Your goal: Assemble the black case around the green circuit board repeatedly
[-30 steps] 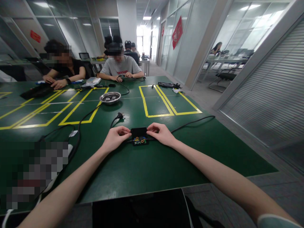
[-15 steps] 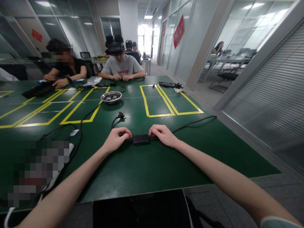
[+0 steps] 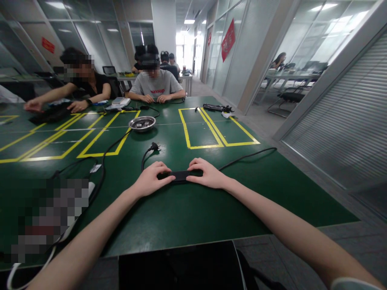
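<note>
A small black power adapter (image 3: pixel 180 176), box-shaped, lies on the green table (image 3: pixel 169 217) in front of me. My left hand (image 3: pixel 154 178) grips its left end between thumb and fingers. At the right end my right hand (image 3: pixel 205 173) holds it the same way. A black cable (image 3: pixel 248 158) runs out to the right from behind my right hand. Beyond my left hand rests a black power plug (image 3: pixel 155 147) with its pins pointing right, its cord curving back toward that hand.
A metal bowl (image 3: pixel 142 123) with small metal parts stands farther back. Yellow tape (image 3: pixel 189 137) marks rectangles on the table. A power strip (image 3: pixel 68 229), partly blurred, lies at left beside a black cord. Two people sit across the table; a black folded object (image 3: pixel 217 108) lies far right.
Both my hands have moved from the cable ends onto the adapter, thumbs now on its near side. Across the table at left, a person's arm has reached out to the left.
</note>
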`<action>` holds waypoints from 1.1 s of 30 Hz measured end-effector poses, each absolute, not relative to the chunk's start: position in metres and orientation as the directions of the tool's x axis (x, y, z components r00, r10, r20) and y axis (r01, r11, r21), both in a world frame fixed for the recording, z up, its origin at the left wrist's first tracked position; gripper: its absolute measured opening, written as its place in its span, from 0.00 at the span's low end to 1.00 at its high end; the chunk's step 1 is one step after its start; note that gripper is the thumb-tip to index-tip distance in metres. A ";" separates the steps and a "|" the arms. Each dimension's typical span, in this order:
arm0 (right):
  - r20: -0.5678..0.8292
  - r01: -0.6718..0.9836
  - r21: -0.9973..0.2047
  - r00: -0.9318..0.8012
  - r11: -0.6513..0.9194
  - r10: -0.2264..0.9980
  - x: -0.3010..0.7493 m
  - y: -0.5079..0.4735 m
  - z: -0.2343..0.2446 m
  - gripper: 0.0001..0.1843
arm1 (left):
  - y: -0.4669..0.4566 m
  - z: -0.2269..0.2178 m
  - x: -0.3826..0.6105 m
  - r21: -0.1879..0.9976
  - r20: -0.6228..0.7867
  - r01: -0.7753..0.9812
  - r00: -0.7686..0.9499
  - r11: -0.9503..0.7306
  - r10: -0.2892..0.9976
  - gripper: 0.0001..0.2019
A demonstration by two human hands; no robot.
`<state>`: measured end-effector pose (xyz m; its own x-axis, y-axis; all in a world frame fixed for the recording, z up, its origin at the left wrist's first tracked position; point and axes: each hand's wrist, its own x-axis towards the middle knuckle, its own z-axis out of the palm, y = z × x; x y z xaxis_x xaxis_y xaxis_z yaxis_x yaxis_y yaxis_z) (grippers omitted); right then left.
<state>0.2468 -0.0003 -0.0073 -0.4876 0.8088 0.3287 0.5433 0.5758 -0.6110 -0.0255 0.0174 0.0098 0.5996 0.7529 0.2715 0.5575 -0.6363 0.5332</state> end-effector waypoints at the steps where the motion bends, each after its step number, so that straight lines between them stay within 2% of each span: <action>1: 0.323 0.532 -0.620 -0.496 0.577 0.806 0.247 0.000 -0.007 0.13 | 0.017 0.010 -0.025 0.505 0.272 0.555 0.625 -0.661 0.732 0.18; 4: 0.320 0.489 -0.644 -0.526 0.588 0.788 0.247 -0.002 -0.004 0.13 | 0.015 0.011 -0.022 0.421 0.265 0.562 0.674 -0.712 0.689 0.19; 9: 0.315 0.488 -0.643 -0.534 0.590 0.785 0.246 -0.007 0.000 0.16 | 0.009 0.013 -0.017 0.352 0.180 0.630 0.681 -0.693 0.710 0.20; 14: 0.312 0.507 -0.620 -0.542 0.599 0.781 0.241 -0.010 -0.001 0.21 | 0.006 0.014 -0.016 0.251 0.232 0.601 0.723 -0.759 0.650 0.20; 20: 0.369 0.548 -0.488 -0.575 0.679 0.730 0.239 -0.013 0.002 0.11 | 0.004 0.013 -0.014 0.146 0.314 0.540 0.770 -0.829 0.556 0.19; 27: 0.485 0.524 -0.397 -0.578 0.754 0.657 0.237 -0.016 0.006 0.09 | 0.006 0.015 -0.015 0.145 0.349 0.550 0.750 -0.823 0.562 0.17; 33: 0.476 0.528 -0.380 -0.592 0.760 0.650 0.236 -0.014 0.003 0.13 | 0.008 0.012 -0.016 0.195 0.325 0.542 0.751 -0.818 0.575 0.16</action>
<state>0.2363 -0.0137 0.0030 -0.5924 0.6498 0.4763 0.5280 0.7597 -0.3797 -0.0157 0.0076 0.0124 0.7509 0.5750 0.3249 0.5415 -0.8177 0.1954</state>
